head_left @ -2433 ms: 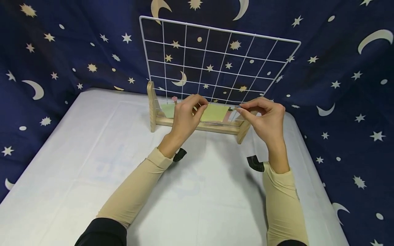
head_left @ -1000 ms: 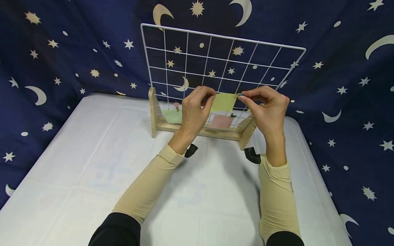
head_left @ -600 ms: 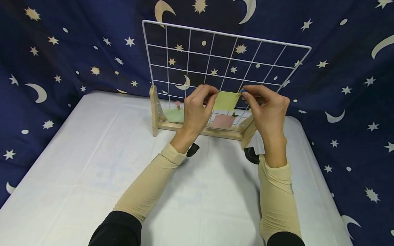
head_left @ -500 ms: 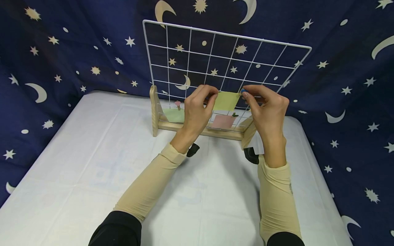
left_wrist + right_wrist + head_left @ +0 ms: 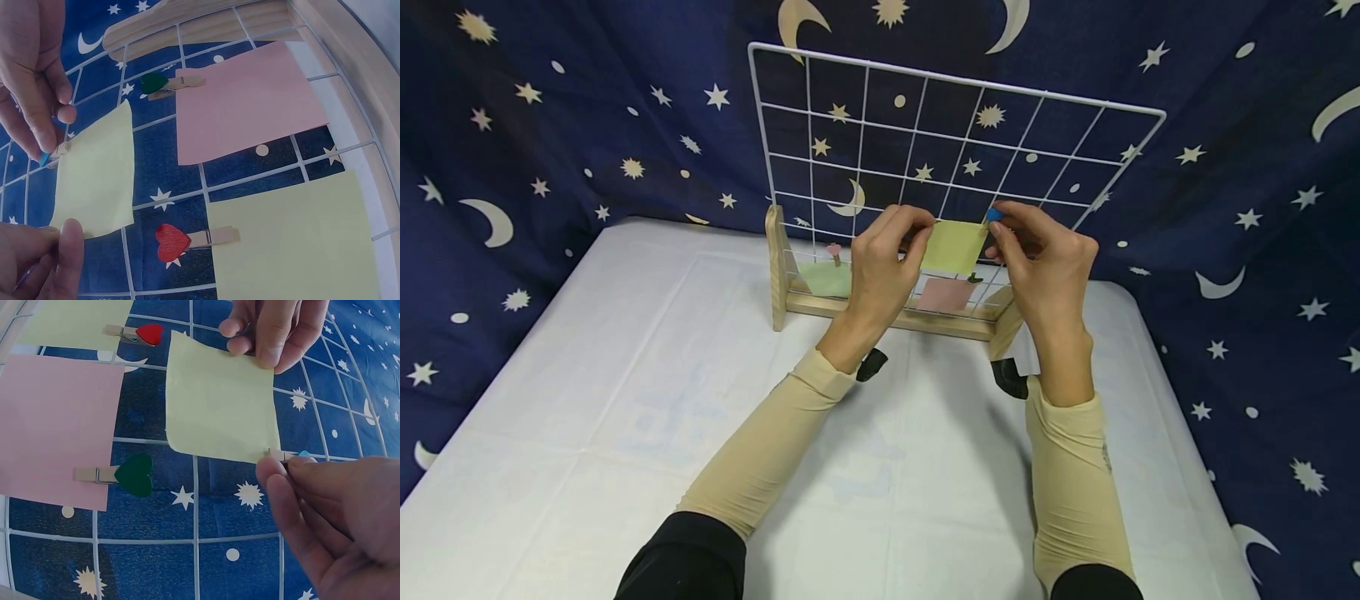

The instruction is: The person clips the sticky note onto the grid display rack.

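Observation:
My left hand (image 5: 883, 258) pinches the upper left corner of a yellow paper note (image 5: 953, 247), which lies against the white wire grid (image 5: 925, 129). At the note's upper right corner, my right hand (image 5: 1048, 267) holds a small wooden clothespin with a blue end (image 5: 994, 215) between thumb and finger. In the right wrist view the clothespin's wooden tip (image 5: 275, 453) sits over the note's corner. Below hangs a pink note (image 5: 56, 431), clipped by a clothespin with a green heart (image 5: 134, 475). Another note, pale green (image 5: 823, 278), hangs lower left with a red-heart clothespin (image 5: 173, 242).
A wooden stand (image 5: 891, 321) carries the grid on a white-covered table (image 5: 647, 400). Behind and at both sides hangs a dark blue curtain (image 5: 647, 133) with moons and stars. Black pieces (image 5: 1011, 379) stick out at both wrists.
Both hands have raised the yellow note from low on the grid, uncovering the pink note. Lately the left hand stays nearly still, while the right fingers shift slightly and more of the clothespin's blue end shows.

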